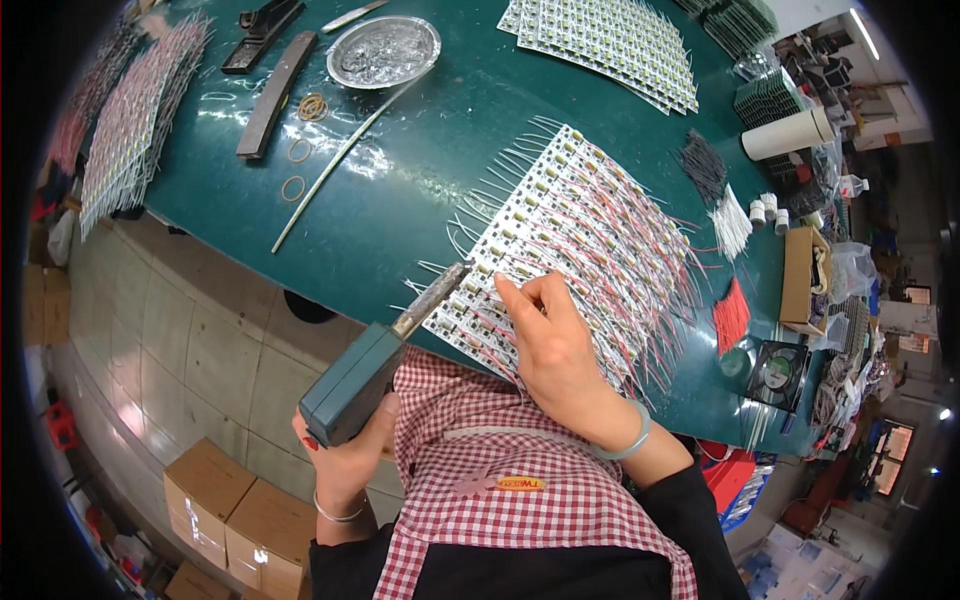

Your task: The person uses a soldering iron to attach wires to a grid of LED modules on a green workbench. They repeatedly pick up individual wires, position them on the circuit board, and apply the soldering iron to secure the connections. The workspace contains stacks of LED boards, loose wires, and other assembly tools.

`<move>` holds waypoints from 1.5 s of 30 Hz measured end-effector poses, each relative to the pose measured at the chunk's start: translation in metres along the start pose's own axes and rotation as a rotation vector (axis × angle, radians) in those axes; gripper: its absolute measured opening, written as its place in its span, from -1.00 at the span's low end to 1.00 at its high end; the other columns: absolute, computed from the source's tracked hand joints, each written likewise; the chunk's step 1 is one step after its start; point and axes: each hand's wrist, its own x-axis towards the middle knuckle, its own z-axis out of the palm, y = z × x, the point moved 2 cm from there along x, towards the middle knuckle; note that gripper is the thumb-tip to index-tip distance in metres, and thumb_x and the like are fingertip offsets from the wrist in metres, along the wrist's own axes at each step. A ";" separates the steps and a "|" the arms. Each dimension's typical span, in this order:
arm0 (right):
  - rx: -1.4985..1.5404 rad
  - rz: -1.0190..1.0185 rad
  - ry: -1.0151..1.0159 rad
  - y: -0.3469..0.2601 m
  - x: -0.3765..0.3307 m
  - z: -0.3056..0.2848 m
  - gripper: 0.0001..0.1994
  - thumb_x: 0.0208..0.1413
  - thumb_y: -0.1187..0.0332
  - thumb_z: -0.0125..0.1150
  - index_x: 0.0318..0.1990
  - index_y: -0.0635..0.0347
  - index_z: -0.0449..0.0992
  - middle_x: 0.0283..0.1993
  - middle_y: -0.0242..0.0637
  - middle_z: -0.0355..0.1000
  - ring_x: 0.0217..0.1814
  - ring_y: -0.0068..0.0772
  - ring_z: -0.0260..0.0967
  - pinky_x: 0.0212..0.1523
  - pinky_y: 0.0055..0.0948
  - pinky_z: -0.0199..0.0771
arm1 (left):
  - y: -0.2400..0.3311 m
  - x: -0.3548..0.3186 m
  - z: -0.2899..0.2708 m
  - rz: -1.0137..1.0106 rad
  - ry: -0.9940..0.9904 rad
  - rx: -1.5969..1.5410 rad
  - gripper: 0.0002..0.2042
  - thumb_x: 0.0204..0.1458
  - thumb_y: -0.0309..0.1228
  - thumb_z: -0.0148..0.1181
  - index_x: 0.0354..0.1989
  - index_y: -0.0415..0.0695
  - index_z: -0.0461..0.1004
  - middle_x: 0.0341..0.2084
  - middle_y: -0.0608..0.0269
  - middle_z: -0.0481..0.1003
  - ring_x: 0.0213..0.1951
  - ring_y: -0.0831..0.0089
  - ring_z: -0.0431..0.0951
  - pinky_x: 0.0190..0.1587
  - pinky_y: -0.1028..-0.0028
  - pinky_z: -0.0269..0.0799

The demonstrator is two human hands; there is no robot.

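Observation:
My left hand [352, 455] is wrapped round the handle of a dark green soldering gun [352, 385]. Its long metal tip reaches up and right to the left edge of a white circuit board panel [540, 205]. That panel lies slanted on the green table, with rows of small parts and many thin red and white wires spread over its right side. Over the lower left part of the panel is my right hand [560, 350], fingers bent in a pinch close to the iron's tip. Whatever sits between those fingertips is too small to make out. White wire ends stick out past the panel's left edge.
A metal dish [385, 52], rubber bands [312, 107], a thin stick [340, 165] and a dark curved bar [278, 95] lie at far left. More panels [610, 45] lie far off. Black [703, 165], white [731, 224] and red wire bundles [731, 318] sit right. Cartons [210, 485] stand below.

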 end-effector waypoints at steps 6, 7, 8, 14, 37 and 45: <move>-0.096 -0.131 0.094 0.003 0.000 0.008 -0.71 -0.12 0.61 0.26 -0.16 0.24 0.60 -0.43 -0.31 0.33 -0.36 -0.26 0.34 -0.37 -0.31 0.33 | -0.001 -0.006 -0.006 -0.123 -0.048 0.034 -0.80 -0.16 -0.57 0.41 -0.33 -0.35 0.59 -0.52 0.23 0.60 -0.50 0.55 0.55 -0.42 0.54 0.45; -0.102 -0.153 0.117 0.003 0.000 0.010 -0.71 -0.13 0.63 0.27 -0.18 0.22 0.61 -0.45 -0.31 0.33 -0.38 -0.27 0.33 -0.40 -0.32 0.32 | -0.002 -0.006 -0.005 -0.082 -0.047 0.029 -0.80 -0.16 -0.58 0.41 -0.33 -0.35 0.59 -0.52 0.23 0.59 -0.50 0.56 0.55 -0.42 0.54 0.45; -0.105 -0.156 0.124 0.003 0.000 0.011 -0.72 -0.13 0.62 0.27 -0.18 0.21 0.61 -0.46 -0.32 0.33 -0.38 -0.27 0.33 -0.39 -0.32 0.31 | -0.005 -0.007 -0.004 -0.042 -0.045 0.023 -0.81 -0.16 -0.58 0.41 -0.33 -0.35 0.59 -0.53 0.24 0.59 -0.50 0.56 0.55 -0.42 0.54 0.45; -0.121 -0.171 0.145 0.005 -0.002 0.016 -0.74 -0.13 0.61 0.28 -0.20 0.20 0.60 -0.46 -0.34 0.35 -0.38 -0.29 0.32 -0.37 -0.32 0.31 | -0.006 -0.007 -0.004 -0.030 -0.094 0.034 -0.80 -0.16 -0.60 0.40 -0.32 -0.33 0.58 -0.46 0.22 0.58 -0.45 0.55 0.55 -0.38 0.56 0.44; -0.109 -0.196 0.154 0.011 -0.003 0.020 -0.77 -0.12 0.60 0.29 -0.24 0.22 0.61 -0.46 -0.35 0.38 -0.38 -0.32 0.34 -0.40 -0.35 0.33 | -0.004 -0.007 -0.002 0.003 -0.144 0.078 -0.80 -0.16 -0.65 0.35 -0.32 -0.37 0.55 -0.47 0.25 0.54 -0.45 0.58 0.49 -0.38 0.59 0.37; -0.143 -0.226 0.153 0.011 -0.004 0.023 -0.73 -0.17 0.55 0.22 -0.21 0.25 0.58 -0.42 -0.34 0.34 -0.35 -0.30 0.32 -0.36 -0.34 0.34 | -0.003 -0.004 0.001 0.109 -0.149 0.109 -0.84 -0.15 -0.64 0.34 -0.36 -0.36 0.53 -0.53 0.26 0.49 -0.51 0.59 0.44 -0.45 0.58 0.32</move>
